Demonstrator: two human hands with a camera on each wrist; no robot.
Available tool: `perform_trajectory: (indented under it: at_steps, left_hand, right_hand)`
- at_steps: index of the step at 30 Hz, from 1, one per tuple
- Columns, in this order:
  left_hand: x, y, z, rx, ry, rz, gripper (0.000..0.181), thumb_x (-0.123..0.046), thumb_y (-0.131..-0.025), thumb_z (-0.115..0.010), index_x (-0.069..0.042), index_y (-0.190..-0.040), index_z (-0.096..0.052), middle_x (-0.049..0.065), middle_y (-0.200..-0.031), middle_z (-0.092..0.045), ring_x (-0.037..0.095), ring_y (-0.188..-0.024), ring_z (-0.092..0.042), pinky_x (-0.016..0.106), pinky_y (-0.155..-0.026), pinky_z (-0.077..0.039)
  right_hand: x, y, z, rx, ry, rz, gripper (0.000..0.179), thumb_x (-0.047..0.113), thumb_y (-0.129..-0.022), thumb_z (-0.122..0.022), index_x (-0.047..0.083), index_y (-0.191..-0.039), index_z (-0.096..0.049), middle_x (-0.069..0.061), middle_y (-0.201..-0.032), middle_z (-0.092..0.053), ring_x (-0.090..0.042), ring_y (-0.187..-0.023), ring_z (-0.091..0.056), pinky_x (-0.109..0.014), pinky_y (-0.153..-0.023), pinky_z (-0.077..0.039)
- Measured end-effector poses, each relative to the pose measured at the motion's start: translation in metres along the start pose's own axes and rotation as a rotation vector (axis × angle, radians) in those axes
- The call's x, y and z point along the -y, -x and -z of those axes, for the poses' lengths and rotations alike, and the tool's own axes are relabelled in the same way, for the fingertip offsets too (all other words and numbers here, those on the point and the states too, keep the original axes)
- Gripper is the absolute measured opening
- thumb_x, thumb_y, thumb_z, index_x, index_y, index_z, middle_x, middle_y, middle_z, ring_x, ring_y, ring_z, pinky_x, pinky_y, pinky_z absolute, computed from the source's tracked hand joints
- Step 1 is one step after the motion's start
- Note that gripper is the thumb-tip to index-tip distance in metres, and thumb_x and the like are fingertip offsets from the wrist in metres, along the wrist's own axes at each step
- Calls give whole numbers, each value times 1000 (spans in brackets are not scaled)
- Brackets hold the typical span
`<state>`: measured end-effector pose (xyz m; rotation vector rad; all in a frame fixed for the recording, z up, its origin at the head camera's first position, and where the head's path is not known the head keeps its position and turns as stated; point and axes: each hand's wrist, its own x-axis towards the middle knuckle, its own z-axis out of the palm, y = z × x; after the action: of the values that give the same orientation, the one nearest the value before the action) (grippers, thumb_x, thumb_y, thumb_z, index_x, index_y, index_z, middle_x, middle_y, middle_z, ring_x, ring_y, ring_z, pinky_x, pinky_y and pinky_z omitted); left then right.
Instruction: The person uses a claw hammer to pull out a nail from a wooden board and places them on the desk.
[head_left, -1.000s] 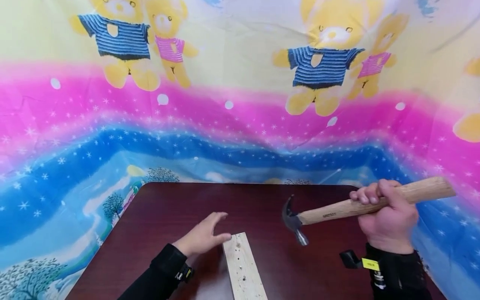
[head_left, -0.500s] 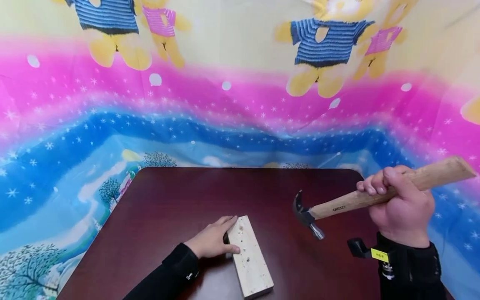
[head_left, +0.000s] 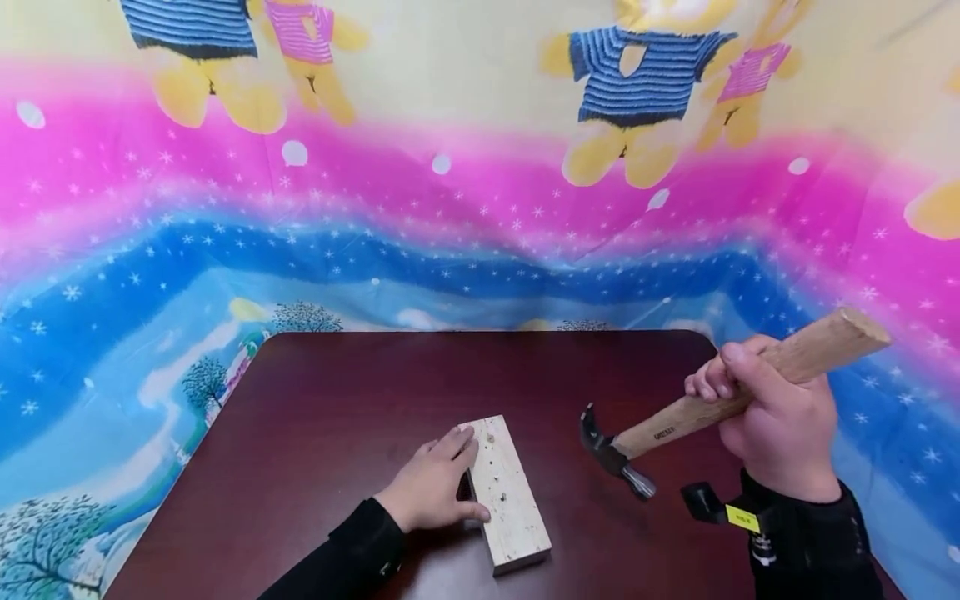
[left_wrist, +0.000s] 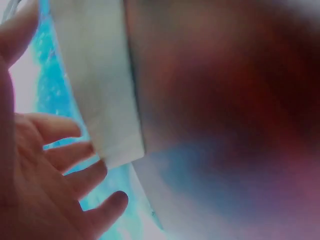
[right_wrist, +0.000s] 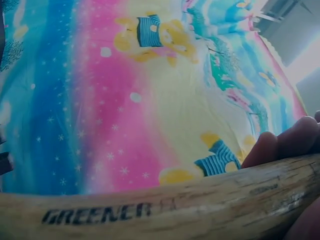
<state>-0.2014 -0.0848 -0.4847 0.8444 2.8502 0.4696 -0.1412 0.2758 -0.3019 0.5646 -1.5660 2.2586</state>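
A pale wooden board (head_left: 517,508) lies lengthwise on the table, with a row of small dark holes and marks along its top. My left hand (head_left: 435,483) rests against its left side, thumb and fingertips at the edge. In the left wrist view, loosely spread fingers (left_wrist: 82,175) meet the edge of the board (left_wrist: 97,85) without wrapping round it. Raised on the right, my right hand (head_left: 780,425) grips a claw hammer (head_left: 675,429) by its wooden handle. Its dark metal head hangs right of the board, claw pointing up. Lettering shows on the hammer handle (right_wrist: 100,212) in the right wrist view.
The dark reddish-brown table (head_left: 360,392) has rounded far corners. Behind and beside it hangs a cloth (head_left: 480,208) printed with bears, snowflakes and trees. A black wrist camera mount with a yellow label (head_left: 741,517) sits on the right cuff.
My left hand has come onto the board's left side, and the board has shifted slightly away from me. The hammer stays raised, now tilted more steeply with its head lower. The head view has dipped.
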Motion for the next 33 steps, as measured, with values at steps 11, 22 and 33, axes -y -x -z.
perform_trajectory:
  at_steps: [11,22,33]
  left_hand:
    - [-7,-10,5,12,-14,-16,103,-62,-91,-81,-3,-166,-43,15,-180,-32,32,-169,-30,50,-135,-36]
    - [-12,-7,-7,25,7,9,102,-60,-91,-82,-2,-165,-43,17,-180,-31,33,-169,-31,50,-135,-36]
    - [-10,-11,-6,31,37,17,105,-59,-90,-84,0,-166,-42,16,-181,-28,34,-170,-27,48,-137,-33]
  right_hand:
    - [-16,-10,-15,212,-33,69,45,-21,-106,-36,7,-87,-67,-10,-71,-52,-27,-66,-47,-41,-67,-47]
    - [-51,-17,-48,359,265,-87,32,-11,-104,-57,7,-77,-59,-6,-66,-50,-24,-59,-51,-41,-59,-50]
    - [-84,-37,-89,490,782,-295,33,19,-101,-71,4,-72,-64,1,-57,-60,-20,-56,-63,-35,-61,-54]
